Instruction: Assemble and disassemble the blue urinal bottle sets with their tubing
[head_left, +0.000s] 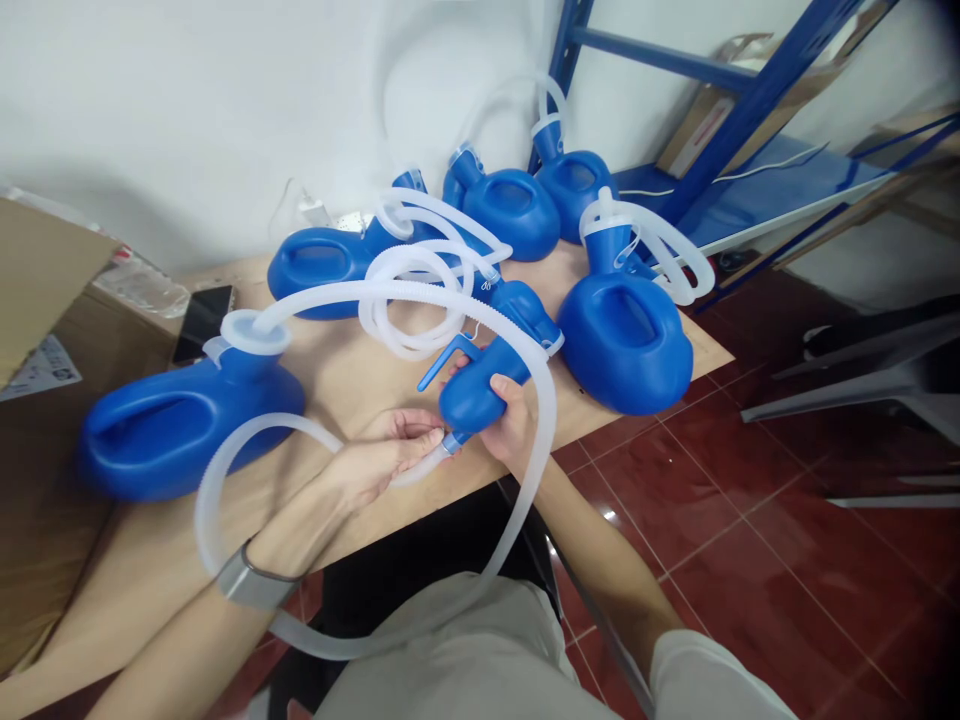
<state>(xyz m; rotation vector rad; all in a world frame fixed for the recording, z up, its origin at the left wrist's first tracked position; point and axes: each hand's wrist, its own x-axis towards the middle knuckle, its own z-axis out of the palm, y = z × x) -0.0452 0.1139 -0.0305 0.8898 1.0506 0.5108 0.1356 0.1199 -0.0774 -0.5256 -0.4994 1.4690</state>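
Note:
My right hand (510, 425) is wrapped round a blue plastic urinal funnel (474, 392) with a small side handle. At the funnel's narrow lower end, my left hand (397, 445) pinches a translucent corrugated hose (424, 468) where it meets the nozzle (452, 442). The hose loops over my left forearm and lap. Another stretch of it rises past my right hand to the white cap of a blue urinal bottle (195, 420) at the left. How far the hose sits on the nozzle is hidden by my fingers.
More blue bottles with hoses stand along the wooden table (315, 520), one at the right edge (626, 340). A coiled hose (416, 320) lies mid-table. A dark phone (202, 322) and a cardboard box (52, 420) are at left. A blue metal shelf (750, 120) stands behind right.

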